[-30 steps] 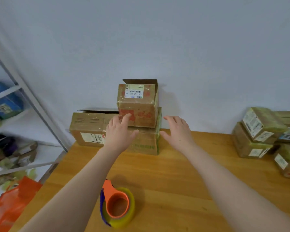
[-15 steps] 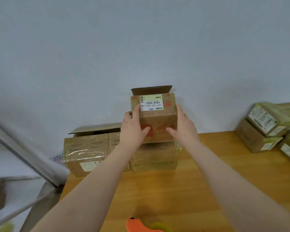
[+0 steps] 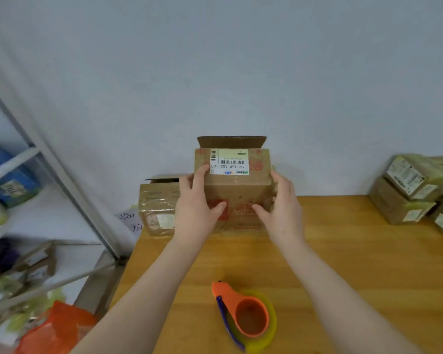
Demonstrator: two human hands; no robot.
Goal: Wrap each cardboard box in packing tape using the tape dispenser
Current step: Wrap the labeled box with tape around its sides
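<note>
- The cardboard box [image 3: 237,190] sits at 12 o'clock from the person, at the far edge of the bench [image 3: 356,264] near the grey wall. It is held between both hands.
- The left hand [image 3: 195,213] grips the box's 9 o'clock side, with the thumb laid across the near face and the fingers curled over the upper edge.
- The right hand [image 3: 281,210] grips the 3 o'clock side the same way, thumb on the near face pointing toward the other thumb.
- One flap stands up at the box's far edge. A white shipping label [image 3: 229,162] with a barcode lies on the top face and reads upside down.
- I cannot tell whether the box's underside touches the bench.
- The tape dispenser [image 3: 243,315], orange with a blue blade arm and a yellowish roll, lies on the bench at 6 o'clock, between the forearms. Neither hand touches it.
- A second, open carton [image 3: 156,205] with glossy tape on it stands at 10 o'clock, just beside the held box.
- A stack of tape-wrapped parcels [image 3: 407,192] is at 3 o'clock on the bench.
- A handwritten paper note [image 3: 131,221] hangs off the bench corner at 9 o'clock.
- A metal shelf rack [image 3: 62,175] stands at 9 o'clock with a blue package [image 3: 10,180] on it.
- An orange bag [image 3: 56,330] lies low at 7 o'clock.
</note>
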